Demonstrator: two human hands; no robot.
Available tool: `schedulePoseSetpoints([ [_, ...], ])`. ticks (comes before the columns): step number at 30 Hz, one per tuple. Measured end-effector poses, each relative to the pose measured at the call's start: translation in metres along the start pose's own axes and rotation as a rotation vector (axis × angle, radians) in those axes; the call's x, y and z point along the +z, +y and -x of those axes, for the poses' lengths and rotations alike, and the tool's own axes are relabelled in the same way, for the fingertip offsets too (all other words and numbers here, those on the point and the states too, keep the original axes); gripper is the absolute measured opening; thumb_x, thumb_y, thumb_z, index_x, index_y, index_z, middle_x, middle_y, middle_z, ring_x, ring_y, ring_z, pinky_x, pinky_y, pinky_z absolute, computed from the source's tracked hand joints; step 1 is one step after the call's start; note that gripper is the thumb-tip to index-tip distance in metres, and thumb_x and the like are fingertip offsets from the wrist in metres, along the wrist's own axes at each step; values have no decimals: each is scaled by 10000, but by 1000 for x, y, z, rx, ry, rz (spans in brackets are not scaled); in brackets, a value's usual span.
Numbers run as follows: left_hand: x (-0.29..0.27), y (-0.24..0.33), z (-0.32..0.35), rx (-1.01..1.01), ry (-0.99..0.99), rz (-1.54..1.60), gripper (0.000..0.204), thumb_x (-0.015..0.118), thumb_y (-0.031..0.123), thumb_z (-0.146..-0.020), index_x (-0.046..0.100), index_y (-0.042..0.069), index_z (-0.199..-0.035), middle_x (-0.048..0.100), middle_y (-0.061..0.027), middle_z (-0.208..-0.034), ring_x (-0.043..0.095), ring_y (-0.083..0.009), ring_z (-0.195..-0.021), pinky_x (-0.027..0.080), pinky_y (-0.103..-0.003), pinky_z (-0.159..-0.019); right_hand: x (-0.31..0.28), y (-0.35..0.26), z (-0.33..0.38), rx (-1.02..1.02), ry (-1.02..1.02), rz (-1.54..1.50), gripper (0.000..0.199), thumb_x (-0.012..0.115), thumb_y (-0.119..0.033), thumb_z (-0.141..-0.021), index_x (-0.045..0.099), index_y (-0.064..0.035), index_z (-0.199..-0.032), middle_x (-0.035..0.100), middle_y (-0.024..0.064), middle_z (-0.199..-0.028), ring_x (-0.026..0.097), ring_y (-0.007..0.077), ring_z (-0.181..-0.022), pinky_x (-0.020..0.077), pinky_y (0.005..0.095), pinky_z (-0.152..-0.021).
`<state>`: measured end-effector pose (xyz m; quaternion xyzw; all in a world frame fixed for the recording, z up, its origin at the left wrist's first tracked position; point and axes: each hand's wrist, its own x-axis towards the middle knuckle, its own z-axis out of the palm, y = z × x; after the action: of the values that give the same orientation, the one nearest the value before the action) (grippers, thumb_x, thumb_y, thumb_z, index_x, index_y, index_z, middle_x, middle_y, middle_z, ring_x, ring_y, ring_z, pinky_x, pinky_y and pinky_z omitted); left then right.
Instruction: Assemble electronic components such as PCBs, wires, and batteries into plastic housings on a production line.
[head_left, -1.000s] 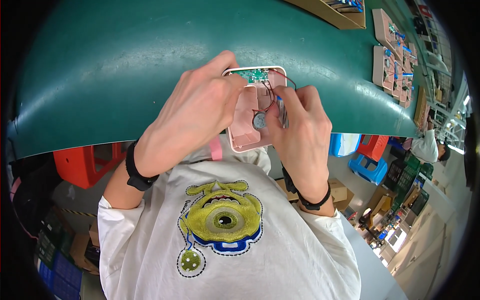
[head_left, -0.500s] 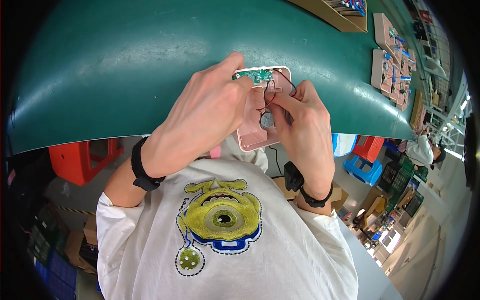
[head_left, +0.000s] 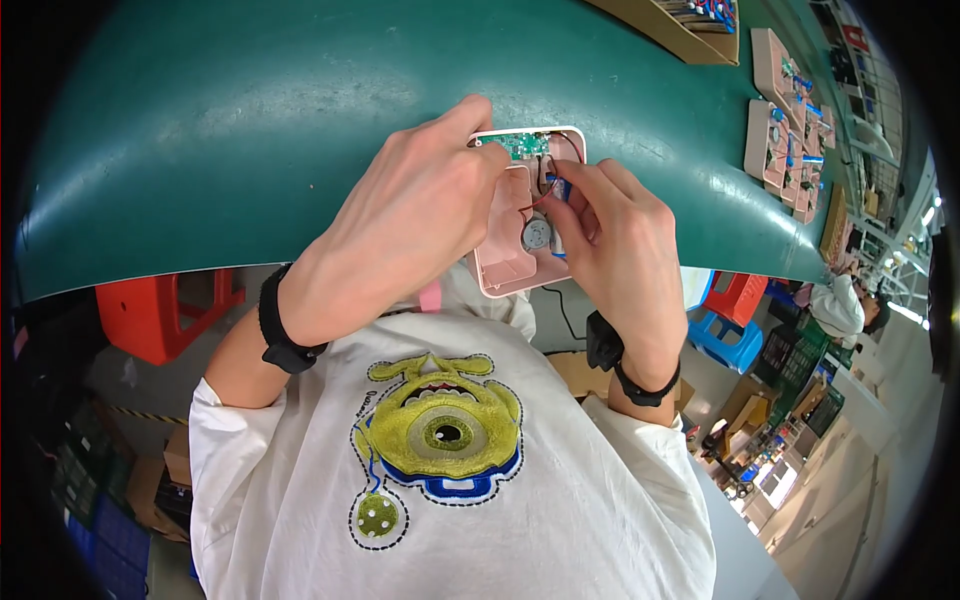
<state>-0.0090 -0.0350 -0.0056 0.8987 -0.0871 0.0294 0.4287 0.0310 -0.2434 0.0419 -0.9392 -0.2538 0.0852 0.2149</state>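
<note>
My left hand [head_left: 425, 185] is closed around the left side of a pink plastic housing [head_left: 507, 274], its open side up, over the table's near edge. A green circuit board [head_left: 520, 146] lies along the housing's far end, partly covered by my left fingers. Thin red and black wires [head_left: 541, 197] run down from it. A round metal motor-like part [head_left: 537, 233] sits mid-housing. My right hand [head_left: 615, 215] is closed, thumb and fingers pinching at a blue cylindrical battery [head_left: 563, 189] along the housing's right side. Those fingers hide much of the battery.
The green tabletop [head_left: 250, 130] spreads ahead. Several pink housings [head_left: 775, 140] with boards and blue parts stand at the right. A cardboard box [head_left: 690, 40] of wired parts is at the far edge. Red [head_left: 150, 315] and blue [head_left: 728, 343] stools are below; another person [head_left: 838, 303] is far right.
My right hand has shifted slightly right and drawn back from the housing's middle. The blue battery now shows under its fingers. My left hand keeps its hold on the housing.
</note>
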Motion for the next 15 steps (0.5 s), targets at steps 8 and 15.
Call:
schedulePoseSetpoints([
  [8, 0, -2, 0, 10, -14, -25, 123, 694, -28, -934, 782, -32, -1021, 656, -160, -988, 663, -377, -711, 535, -462, -665, -23, 6, -3, -108, -150, 38, 429, 873, -32, -836, 739, -10, -1243, 675, 113, -1017, 659, 246, -695, 557, 387, -666],
  [15, -1, -2, 0, -1, -28, -16, 122, 695, -25, -925, 780, -37, -1011, 649, -161, -979, 664, -371, -707, 541, -457, -660, -28, 11, -11, -98, -242, -6, 380, 884, -35, -821, 762, -8, -1180, 681, 110, -1009, 670, 246, -715, 556, 375, -673],
])
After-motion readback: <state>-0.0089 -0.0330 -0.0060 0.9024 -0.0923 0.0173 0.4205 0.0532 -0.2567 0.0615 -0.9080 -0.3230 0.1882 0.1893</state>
